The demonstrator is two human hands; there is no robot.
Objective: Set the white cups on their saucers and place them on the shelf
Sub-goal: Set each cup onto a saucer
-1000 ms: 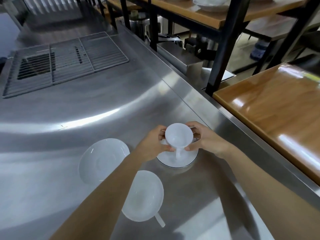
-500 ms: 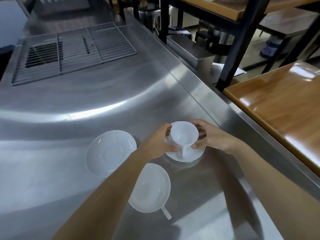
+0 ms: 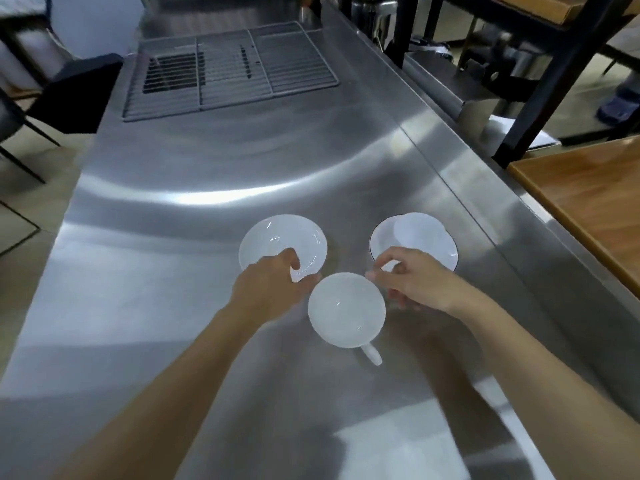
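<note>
One white cup (image 3: 417,232) stands on a dark-rimmed saucer (image 3: 379,245) at the right of the steel counter (image 3: 207,306). A second white cup (image 3: 346,310) sits bare on the counter nearer me, its handle pointing toward me. An empty white saucer (image 3: 280,240) lies to its upper left. My left hand (image 3: 270,289) lies over that saucer's near rim, thumb beside the second cup; a grip does not show. My right hand (image 3: 412,282) hovers between both cups, fingers apart, a fingertip at the second cup's rim.
A wire rack (image 3: 228,71) lies flat at the counter's far end. A black-framed wooden shelf (image 3: 540,77) rises at the back right, with a wooden tabletop (image 3: 588,202) along the counter's right edge. A dark chair (image 3: 79,88) stands far left.
Both hands let go of the first cup, now resting on the dark-rimmed saucer, and drew back toward the second cup and the empty saucer. The camera swung, shifting everything to the right.
</note>
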